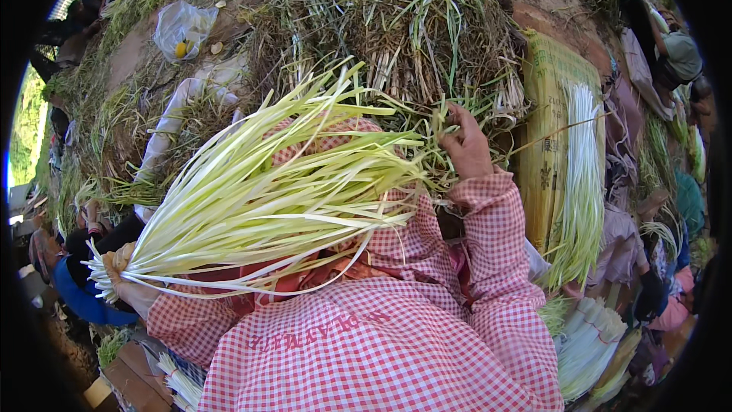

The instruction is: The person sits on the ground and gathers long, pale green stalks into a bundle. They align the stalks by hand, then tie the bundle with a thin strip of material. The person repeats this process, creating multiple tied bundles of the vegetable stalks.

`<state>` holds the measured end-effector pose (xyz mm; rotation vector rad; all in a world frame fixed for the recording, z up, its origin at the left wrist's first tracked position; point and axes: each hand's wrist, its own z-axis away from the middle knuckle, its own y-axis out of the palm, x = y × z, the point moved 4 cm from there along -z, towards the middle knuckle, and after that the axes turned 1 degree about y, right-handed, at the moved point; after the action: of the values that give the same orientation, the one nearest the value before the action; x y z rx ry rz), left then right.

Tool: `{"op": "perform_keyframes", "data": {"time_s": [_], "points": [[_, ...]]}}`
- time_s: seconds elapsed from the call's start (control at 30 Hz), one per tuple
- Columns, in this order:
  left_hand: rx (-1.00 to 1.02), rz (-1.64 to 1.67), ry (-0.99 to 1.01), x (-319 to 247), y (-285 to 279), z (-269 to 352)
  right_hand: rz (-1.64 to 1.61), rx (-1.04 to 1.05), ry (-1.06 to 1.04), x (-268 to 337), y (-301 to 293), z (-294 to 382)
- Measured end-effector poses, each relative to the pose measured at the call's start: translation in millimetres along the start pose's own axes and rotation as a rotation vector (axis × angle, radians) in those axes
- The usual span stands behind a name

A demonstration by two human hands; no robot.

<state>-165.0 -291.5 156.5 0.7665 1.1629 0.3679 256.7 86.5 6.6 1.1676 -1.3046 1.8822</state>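
Observation:
My left hand (118, 266) grips the white stem ends of a loose bunch of yellow-green chive-like leaves (269, 194). The bunch fans out to the right across my lap, over red-and-white checked cloth (343, 131). By its leaf tips, my right hand (470, 146) is raised with fingers curled beside thin greenish leaf bits (437, 123). Whether it pinches them I cannot tell. Ahead of me lies a large heap of green and withered stalks (389, 40). To the right, another pale bunch (580, 183) rests on a yellow woven sack (540, 143) bearing writing.
A clear plastic bag (184, 28) holding something yellow lies ahead left. Pale bundles (589, 349) with red ties sit at lower right, a cardboard piece (134, 375) at lower left. Other people (680, 51) are around both sides. A white plastic strip (168, 126) lies among the leaves.

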Motion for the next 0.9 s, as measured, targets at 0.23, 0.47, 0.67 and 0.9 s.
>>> {"op": "perform_keyframes", "data": {"time_s": [0.23, 0.47, 0.67, 0.9], "points": [[-0.13, -0.042, 0.052, -1.5, -13.3, -3.7, 0.047, -0.014, -0.578, 86.1, -30.0, 49.0], [-0.066, -0.02, 0.038, -0.6, -9.2, -2.9, 0.342, 0.375, -0.415, 91.9, 49.2, 76.5], [0.004, 0.003, 0.026, 1.4, -2.1, 2.0, -0.466, 0.425, -0.271, 102.0, 21.5, 71.6], [0.091, 0.02, -0.001, 6.4, 12.4, 2.7, -0.93, 0.893, -0.07, 125.7, 53.6, 83.4]]}}
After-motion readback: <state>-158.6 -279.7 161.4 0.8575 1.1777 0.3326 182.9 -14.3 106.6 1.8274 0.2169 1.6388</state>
